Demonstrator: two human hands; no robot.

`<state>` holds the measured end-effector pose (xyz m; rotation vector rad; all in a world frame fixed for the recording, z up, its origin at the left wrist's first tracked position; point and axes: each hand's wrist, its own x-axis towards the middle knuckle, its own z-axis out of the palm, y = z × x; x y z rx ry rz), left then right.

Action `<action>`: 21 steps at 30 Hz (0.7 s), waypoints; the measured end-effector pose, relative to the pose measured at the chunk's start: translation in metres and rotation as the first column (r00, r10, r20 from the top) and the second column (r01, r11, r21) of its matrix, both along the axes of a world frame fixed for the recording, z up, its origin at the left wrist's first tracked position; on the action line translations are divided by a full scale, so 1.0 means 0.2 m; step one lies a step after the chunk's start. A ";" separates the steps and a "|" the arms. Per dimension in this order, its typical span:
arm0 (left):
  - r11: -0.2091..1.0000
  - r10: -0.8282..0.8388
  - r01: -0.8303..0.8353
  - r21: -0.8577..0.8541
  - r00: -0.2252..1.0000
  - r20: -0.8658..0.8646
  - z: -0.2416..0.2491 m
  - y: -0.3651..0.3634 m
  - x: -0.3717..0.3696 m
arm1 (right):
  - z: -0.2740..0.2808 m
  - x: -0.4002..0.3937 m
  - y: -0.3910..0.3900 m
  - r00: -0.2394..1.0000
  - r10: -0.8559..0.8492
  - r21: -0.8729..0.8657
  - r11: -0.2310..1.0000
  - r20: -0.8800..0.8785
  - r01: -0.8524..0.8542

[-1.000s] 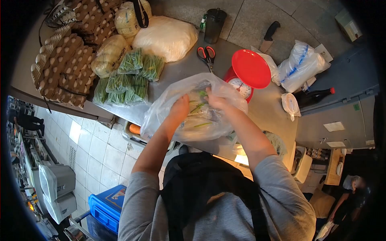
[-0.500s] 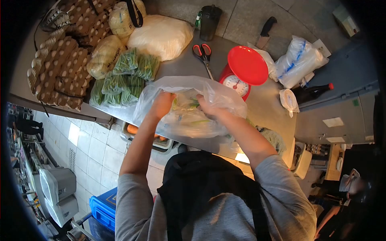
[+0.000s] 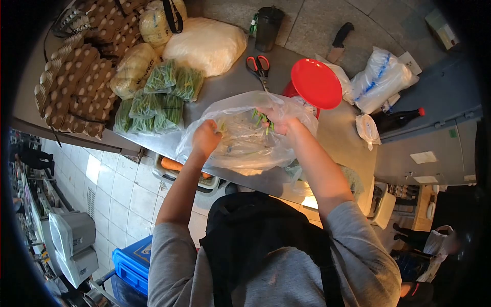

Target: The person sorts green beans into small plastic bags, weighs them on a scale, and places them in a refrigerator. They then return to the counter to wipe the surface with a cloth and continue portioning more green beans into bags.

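Note:
A large clear plastic bag [image 3: 240, 159] lies open-mouthed on the metal table in front of me. At its left rim my left hand [image 3: 206, 137] is closed on the plastic, with a small pale green bit near its fingertips. Inside the bag's right side, my right hand [image 3: 281, 123] is wrapped round a small bunch of green stalks [image 3: 263, 119]; part of that hand is behind the film. Several small bags of green vegetables [image 3: 156, 105] are piled left of the large bag. Behind it on the right stands a red kitchen scale [image 3: 316, 84].
Red-handled scissors [image 3: 259, 69] lie behind the bag, near a dark lidded cup [image 3: 268, 29]. Egg trays [image 3: 76, 82] and a big white sack [image 3: 204, 47] fill the back left. A knife [image 3: 339, 41] lies at the far back. A crate with carrots [image 3: 171, 164] is below the table edge.
My right hand has moved right and slightly up within the bag, and the green stalks now show in it. The bag has shifted right, covering the scale's dial. My left hand moved little.

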<state>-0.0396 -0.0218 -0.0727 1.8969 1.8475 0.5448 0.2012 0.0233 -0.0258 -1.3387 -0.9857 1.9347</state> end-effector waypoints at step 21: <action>0.990 0.051 -0.094 -0.102 0.931 -0.363 0.05 0.04 0.18 | -0.04 -0.14 -0.51 0.449 0.203 0.303 0.498 0.870 -0.813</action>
